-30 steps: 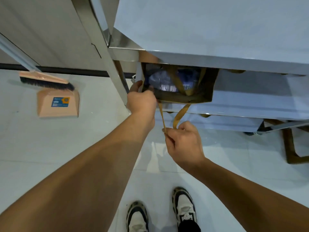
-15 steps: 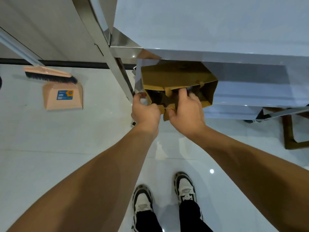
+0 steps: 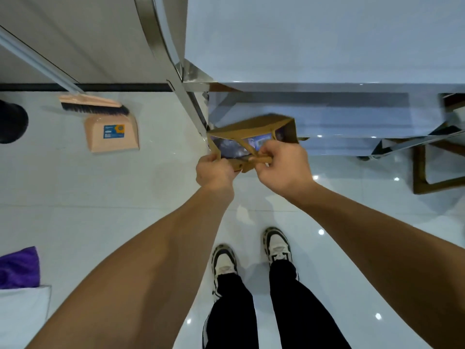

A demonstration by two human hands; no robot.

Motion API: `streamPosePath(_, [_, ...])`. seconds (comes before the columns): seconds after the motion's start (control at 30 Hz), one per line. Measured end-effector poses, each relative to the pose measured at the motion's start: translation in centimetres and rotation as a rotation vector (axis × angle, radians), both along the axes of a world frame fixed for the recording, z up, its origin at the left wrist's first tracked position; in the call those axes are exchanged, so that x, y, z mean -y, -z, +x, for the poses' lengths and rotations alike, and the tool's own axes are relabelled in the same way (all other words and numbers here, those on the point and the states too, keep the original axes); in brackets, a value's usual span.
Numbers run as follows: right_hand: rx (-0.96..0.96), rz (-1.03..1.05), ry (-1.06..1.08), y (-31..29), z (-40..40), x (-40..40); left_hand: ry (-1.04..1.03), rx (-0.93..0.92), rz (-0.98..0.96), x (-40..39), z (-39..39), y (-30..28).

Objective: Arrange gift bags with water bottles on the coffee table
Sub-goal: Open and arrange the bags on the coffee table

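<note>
Both the left hand point(image 3: 214, 170) and right hand point(image 3: 281, 165) pinch the thin brown paper gift bag point(image 3: 254, 136) by its near rim and handles, which likely flex and could tear under the clear plastic water bottles point(image 3: 247, 144) inside.

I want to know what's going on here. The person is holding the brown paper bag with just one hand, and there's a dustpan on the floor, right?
Not quite. The head view shows both hands on the brown paper bag: the left hand grips its near edge and the right hand holds its handles. The dustpan is indeed on the floor.
</note>
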State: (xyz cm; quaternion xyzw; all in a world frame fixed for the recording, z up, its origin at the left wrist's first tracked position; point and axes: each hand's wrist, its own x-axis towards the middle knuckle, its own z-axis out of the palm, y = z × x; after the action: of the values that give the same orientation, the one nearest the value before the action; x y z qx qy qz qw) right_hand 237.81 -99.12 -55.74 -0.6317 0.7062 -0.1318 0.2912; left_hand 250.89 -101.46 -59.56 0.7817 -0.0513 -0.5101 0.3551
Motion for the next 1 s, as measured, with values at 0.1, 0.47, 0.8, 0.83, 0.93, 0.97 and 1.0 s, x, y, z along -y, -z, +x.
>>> streamPosePath(0.1, [-0.127, 0.11, -0.068, -3.5, -0.3, 0.9, 0.042, 0.012, 0.063, -1.7, 1.2, -1.3])
streamPosePath(0.47, [-0.142, 0.154, 0.074, -13.1, -1.9, -4.9, 0.928, 0.212, 0.323, -6.9, 0.3, -11.2])
streamPosePath(0.8, [-0.229, -0.007, 0.361, -27.9, -11.7, -13.3, 1.713, 0.578, -0.156, -8.4, -11.7, -26.2])
streamPosePath(0.83, [-0.239, -0.044, 0.395, -29.7, -13.1, -14.4, 1.745, 0.586, -0.204, -8.7, -13.6, -27.9])
streamPosePath(0.93, [-0.25, -0.141, 0.527, -34.8, -18.0, -18.5, 1.847, 0.665, -0.339, -10.4, -20.0, -32.8])
streamPosePath(0.97, [-0.255, -0.172, 0.575, -36.3, -19.7, -20.2, 1.886, 0.69, -0.397, -11.3, -22.3, -34.4])
streamPosePath(1.0, [-0.257, -0.207, 0.621, -37.6, -21.5, -21.9, 1.922, 0.71, -0.454, -12.6, -24.5, -35.9])
